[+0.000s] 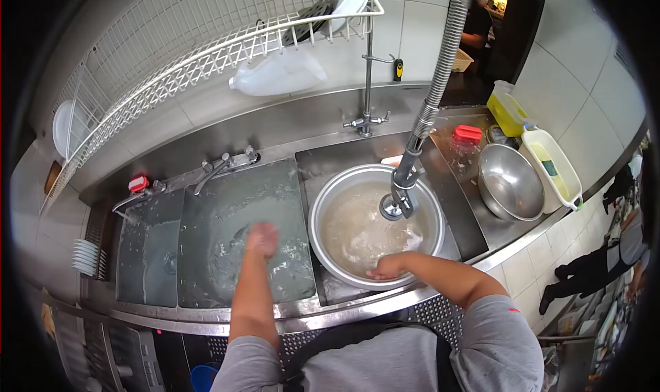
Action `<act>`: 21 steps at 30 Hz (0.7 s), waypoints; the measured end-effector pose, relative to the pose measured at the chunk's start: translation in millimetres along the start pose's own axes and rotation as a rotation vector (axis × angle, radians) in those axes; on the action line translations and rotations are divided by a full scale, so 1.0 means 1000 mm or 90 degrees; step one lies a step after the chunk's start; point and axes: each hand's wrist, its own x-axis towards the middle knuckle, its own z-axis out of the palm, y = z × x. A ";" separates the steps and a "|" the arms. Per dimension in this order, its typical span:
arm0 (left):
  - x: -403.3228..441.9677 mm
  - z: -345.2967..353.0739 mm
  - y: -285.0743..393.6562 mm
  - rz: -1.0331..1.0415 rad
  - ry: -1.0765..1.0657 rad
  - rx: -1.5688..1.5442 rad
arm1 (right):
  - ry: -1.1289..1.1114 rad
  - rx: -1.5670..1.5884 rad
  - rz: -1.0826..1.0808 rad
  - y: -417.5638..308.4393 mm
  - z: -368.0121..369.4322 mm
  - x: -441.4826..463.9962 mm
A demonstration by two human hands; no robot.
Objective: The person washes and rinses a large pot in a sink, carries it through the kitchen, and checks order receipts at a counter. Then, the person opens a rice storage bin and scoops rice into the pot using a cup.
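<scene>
Right hand [388, 267] at near rim of the pot [315, 220]; grip can't be told. Left hand [262, 240] blurred over middle basin [300, 186], state unclear. Pot stands in right basin [457, 216]; tipping might slop its cloudy water [350, 220], lifting might knock the spray head [393, 208].

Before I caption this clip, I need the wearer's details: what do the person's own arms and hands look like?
The left hand and right hand look ungloved, with no watch showing. The left sleeve and right sleeve are grey and short; the right has a small red mark. Motion blurs the left fingers, so I can't rule out rings.
</scene>
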 end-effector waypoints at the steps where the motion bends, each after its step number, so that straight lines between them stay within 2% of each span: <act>1: -0.016 0.052 0.001 -0.102 -0.118 -0.079 | 0.005 0.076 0.013 0.001 -0.008 0.012; 2: -0.022 0.091 0.001 -0.204 -0.235 -0.159 | 0.008 0.151 0.024 0.002 -0.018 0.036; 3: -0.021 0.123 -0.002 -0.113 -0.393 -0.010 | 0.007 0.225 0.034 -0.001 -0.026 0.056; 5: -0.065 0.191 0.011 -0.046 -0.471 0.085 | 0.274 0.472 -0.044 -0.022 -0.044 0.082; 7: -0.070 0.207 0.022 0.061 -0.380 0.237 | 0.380 0.650 -0.054 -0.051 -0.064 0.083; 9: -0.068 0.205 0.025 0.187 -0.242 0.396 | 0.473 0.493 -0.136 -0.045 -0.057 0.133; 10: -0.058 0.187 0.026 0.259 -0.144 0.474 | 0.520 0.413 -0.177 -0.046 -0.050 0.154; 12: 0.025 0.106 0.019 0.397 0.020 0.717 | 0.461 0.458 -0.127 -0.081 -0.025 0.140; 13: 0.024 0.070 0.021 0.509 0.171 0.937 | 0.504 0.391 -0.146 -0.088 -0.006 0.133; 14: 0.024 0.036 0.020 0.462 0.335 1.040 | 0.544 0.323 -0.164 -0.091 0.014 0.125; 15: -0.001 0.017 0.037 0.308 0.362 1.146 | 0.583 0.255 -0.181 -0.090 0.027 0.117; 16: -0.008 -0.014 0.034 0.304 0.511 1.082 | 0.512 0.244 -0.200 -0.084 0.032 0.105; 17: -0.039 -0.024 0.049 0.179 0.549 1.103 | 0.443 0.233 -0.219 -0.073 0.036 0.091; 19: -0.081 -0.043 0.056 0.144 0.723 1.028 | 0.335 0.187 -0.247 -0.048 0.043 0.055; 20: -0.078 -0.048 0.056 0.094 0.611 0.833 | 0.291 0.153 -0.258 -0.034 0.047 0.039; 21: -0.070 -0.055 0.054 0.047 0.497 0.638 | 0.316 0.098 -0.268 -0.014 0.054 0.028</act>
